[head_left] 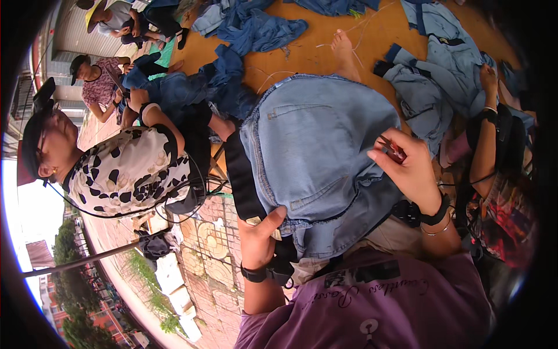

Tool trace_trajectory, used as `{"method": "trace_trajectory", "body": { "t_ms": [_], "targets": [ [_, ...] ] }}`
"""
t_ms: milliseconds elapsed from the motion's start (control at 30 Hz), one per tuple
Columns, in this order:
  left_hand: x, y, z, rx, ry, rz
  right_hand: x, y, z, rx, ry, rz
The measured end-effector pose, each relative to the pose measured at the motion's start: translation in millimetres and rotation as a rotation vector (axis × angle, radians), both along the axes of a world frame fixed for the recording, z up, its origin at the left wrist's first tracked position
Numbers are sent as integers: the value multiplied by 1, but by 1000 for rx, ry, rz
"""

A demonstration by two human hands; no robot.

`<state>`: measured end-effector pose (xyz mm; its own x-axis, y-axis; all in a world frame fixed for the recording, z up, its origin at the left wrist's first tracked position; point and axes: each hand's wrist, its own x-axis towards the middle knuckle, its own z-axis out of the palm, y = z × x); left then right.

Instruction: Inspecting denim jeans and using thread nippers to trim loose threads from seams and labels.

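Observation:
A light blue denim garment (325,139) lies spread over my lap, with pocket stitching and frayed seams showing. A black band (243,174) runs down its left side. My left hand (258,241) grips the garment's lower left edge, thumb on top and fingers out of sight beneath the cloth. Above the garment's right side, my right hand (411,168) is closed around small thread snips (393,150) with dark blades and a reddish handle. The snips' tips point up and left, over the denim. Whether they touch the cloth I cannot tell.
An orange-brown board (308,49) stretches ahead, with loose threads and a bare foot (343,49) on it. Blue denim (256,29) is heaped at the far left, paler denim pieces (436,75) at the right. One co-worker (128,168) sits close on my left, another's arm (487,128) on my right.

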<state>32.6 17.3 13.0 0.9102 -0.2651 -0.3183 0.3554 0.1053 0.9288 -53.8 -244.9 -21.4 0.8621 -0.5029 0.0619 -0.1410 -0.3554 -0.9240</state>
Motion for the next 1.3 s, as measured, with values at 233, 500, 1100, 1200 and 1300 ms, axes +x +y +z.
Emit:
{"method": "trace_trajectory", "body": {
  "t_ms": [233,500,1100,1200,1300],
  "targets": [
    [-3,-1,-1,70,-56,-26,7,34,20,150,-163,269],
    [-9,-13,4,147,-250,-102,23,52,28,95,-263,409],
    [-6,-13,8,130,-210,-76,30,51,35,41,-224,459],
    [-5,-14,10,110,-206,-89,29,50,34,156,-195,473],
    [-4,-15,13,97,-194,-102,31,48,36,330,-116,508]
  ]
}}
